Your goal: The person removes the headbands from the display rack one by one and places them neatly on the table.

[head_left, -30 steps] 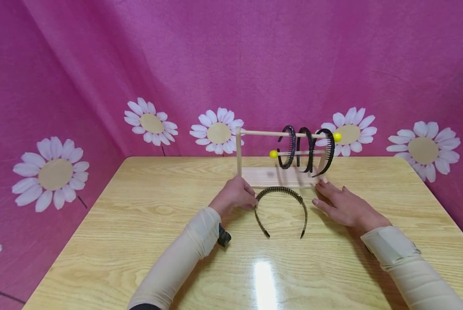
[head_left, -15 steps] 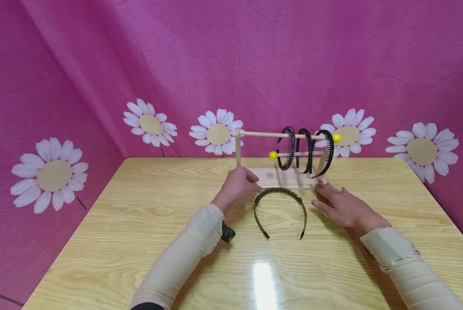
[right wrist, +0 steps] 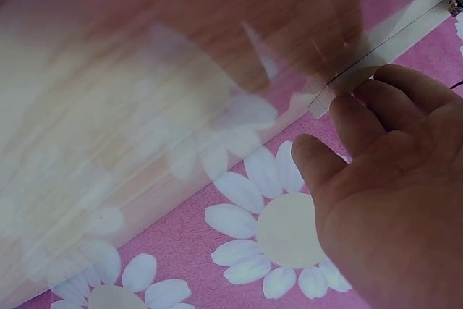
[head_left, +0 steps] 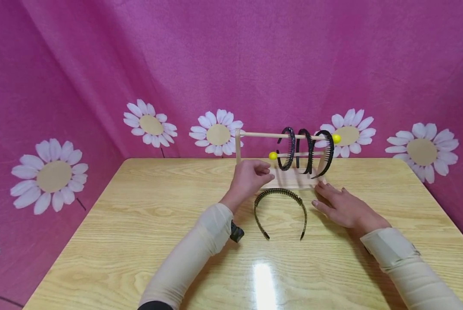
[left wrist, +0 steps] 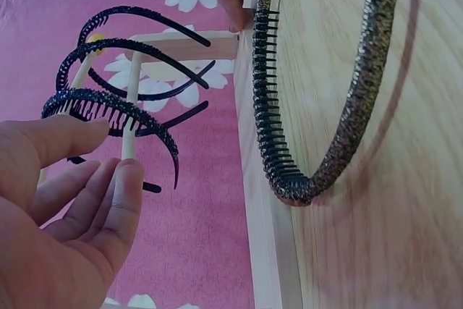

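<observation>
In the head view, a gold-and-black toothed headband [head_left: 279, 190] lies on the table with its ends toward me. Behind it stands a wooden rack [head_left: 289, 181], its two rods carrying three dark headbands [head_left: 288, 148]. My left hand [head_left: 250, 178] is raised over the left part of the rack's base, below a yellow ball [head_left: 273, 156]. Its fingers are loosely bent with nothing between them; the left wrist view shows the left hand [left wrist: 72, 211] near the nearest hung headband [left wrist: 108, 99]. At the base's right end, my right hand [head_left: 345, 206] rests with fingers extended, fingertips against it.
The wood-grain table [head_left: 123, 241] meets a pink curtain [head_left: 231, 64] printed with white flowers behind the rack. A second yellow ball [head_left: 336, 138] caps the upper rod on the right. The rack's upright post [head_left: 238, 146] stands at its left end.
My left hand has left the side of the loose headband and moved up and right over the rack's base. The right hand and the headbands stay where they were.
</observation>
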`<state>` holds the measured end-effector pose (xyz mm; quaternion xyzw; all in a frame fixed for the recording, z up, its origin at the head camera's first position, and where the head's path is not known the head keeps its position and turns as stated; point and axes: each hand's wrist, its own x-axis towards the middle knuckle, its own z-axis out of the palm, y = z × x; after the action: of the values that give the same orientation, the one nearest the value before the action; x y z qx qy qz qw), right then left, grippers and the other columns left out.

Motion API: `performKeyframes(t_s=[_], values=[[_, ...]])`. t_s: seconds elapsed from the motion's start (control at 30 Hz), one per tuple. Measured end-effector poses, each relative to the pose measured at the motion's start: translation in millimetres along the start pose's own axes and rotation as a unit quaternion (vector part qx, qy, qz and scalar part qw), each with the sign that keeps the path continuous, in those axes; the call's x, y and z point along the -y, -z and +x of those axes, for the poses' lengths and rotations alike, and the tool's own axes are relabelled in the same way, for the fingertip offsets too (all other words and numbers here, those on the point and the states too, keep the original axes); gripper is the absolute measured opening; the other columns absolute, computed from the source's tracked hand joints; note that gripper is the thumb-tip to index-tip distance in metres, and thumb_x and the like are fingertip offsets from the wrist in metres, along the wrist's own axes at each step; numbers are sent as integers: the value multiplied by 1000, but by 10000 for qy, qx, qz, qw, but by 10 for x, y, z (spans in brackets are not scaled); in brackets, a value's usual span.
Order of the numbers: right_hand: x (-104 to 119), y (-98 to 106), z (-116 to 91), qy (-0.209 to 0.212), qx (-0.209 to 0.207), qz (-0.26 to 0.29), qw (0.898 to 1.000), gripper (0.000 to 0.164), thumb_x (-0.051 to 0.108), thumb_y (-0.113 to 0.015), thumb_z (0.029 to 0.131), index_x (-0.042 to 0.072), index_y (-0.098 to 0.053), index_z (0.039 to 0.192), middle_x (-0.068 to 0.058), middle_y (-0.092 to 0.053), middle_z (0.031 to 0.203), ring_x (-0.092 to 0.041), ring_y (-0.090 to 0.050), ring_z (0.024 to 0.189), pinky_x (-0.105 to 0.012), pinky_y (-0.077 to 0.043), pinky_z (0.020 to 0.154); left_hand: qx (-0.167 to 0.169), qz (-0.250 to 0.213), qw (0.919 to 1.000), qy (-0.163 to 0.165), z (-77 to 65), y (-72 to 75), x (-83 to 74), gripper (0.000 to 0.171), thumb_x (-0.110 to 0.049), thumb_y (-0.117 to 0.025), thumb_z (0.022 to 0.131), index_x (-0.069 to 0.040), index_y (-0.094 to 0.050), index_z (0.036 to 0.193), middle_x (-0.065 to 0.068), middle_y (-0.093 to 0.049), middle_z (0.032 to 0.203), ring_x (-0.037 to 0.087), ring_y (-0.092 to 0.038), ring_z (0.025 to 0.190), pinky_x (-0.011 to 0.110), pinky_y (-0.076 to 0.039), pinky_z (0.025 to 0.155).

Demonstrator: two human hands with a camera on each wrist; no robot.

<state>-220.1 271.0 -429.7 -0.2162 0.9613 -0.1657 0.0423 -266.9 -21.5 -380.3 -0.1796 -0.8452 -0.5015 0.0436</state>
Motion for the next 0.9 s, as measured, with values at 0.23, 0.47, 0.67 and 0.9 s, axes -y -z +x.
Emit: performKeyframes(t_s=[0.23, 0.47, 0.67, 0.9], values=[[12, 10, -1, -31, 28, 23, 10000, 70, 48, -41, 107, -5, -37, 151, -28, -24, 158, -51, -27, 141, -68, -20, 112, -135, 49, 9991, -395, 17, -68, -32, 31, -5, -81, 84, 1, -74, 113, 10, -75, 96, 13, -71, 81, 17, -56, 71], [7, 11, 1, -67, 56, 15, 10000, 71, 49, -40, 107, -6, -36, 152, -28, -23, 159, -50, -25, 142, -69, -18, 113, -254, 401, 9952, -861, 49, -146, -53, 32, -5, -81, 84, 3, -73, 114, 14, -74, 100, 18, -72, 84, 15, -54, 73], [12, 3, 3, -57, 53, -2, 10000, 70, 49, -41, 107, -6, -36, 151, -29, -24, 158, -50, -26, 142, -69, -19, 112, -335, 682, 9910, -1101, 73, -197, -74, 37, -10, -82, 84, 1, -72, 118, 14, -73, 101, 23, -71, 86, 15, -53, 75], [21, 8, -1, -136, 77, -52, 9999, 72, 52, -40, 106, -4, -35, 153, -28, -23, 159, -50, -30, 141, -67, -21, 113, -442, 1129, 9844, -1273, 90, -255, -85, 37, -14, -83, 84, -3, -73, 118, 11, -71, 95, 16, -65, 81, 16, -49, 74]])
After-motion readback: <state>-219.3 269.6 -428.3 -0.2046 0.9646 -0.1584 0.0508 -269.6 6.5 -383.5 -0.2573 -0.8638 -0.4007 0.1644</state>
